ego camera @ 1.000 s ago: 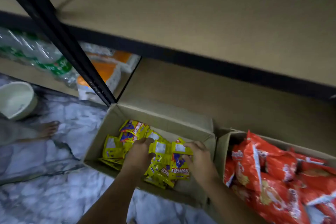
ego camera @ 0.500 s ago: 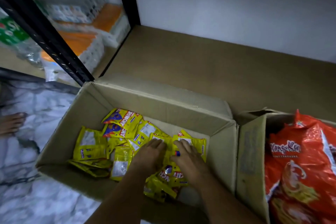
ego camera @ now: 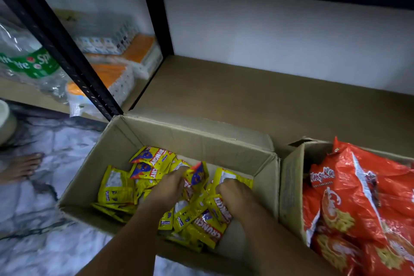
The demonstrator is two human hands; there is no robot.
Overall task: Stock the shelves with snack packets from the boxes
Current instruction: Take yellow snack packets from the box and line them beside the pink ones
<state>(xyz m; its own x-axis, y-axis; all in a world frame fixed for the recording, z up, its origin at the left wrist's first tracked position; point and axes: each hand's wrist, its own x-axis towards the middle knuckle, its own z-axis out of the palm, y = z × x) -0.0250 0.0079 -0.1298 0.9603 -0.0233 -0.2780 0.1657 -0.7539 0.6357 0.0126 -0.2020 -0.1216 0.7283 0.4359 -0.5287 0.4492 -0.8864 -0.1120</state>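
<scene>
An open cardboard box (ego camera: 190, 141) on the floor holds several small yellow snack packets (ego camera: 116, 188). Both my hands are inside it. My left hand (ego camera: 168, 188) has its fingers curled round a bunch of yellow packets, one sticking up beside it. My right hand (ego camera: 235, 195) is curled into the packets at the box's right side and grips some too. A second box (ego camera: 289, 186) to the right is full of large orange-red snack bags (ego camera: 349, 197). The bare brown shelf board (ego camera: 257, 96) lies just behind both boxes.
A black shelf post (ego camera: 67, 51) slants down to the box's far left corner. Behind it, the neighbouring bay holds orange-and-white packs (ego camera: 116, 74) and plastic-wrapped green-label bottles (ego camera: 26, 60). A bare foot (ego camera: 20, 168) and a white bowl (ego camera: 5, 123) are on the marble floor at left.
My hands went from lying flatter on the packets to curling round bunches of them, moving slightly apart. The view has tilted so the upper shelf edge now shows at the top.
</scene>
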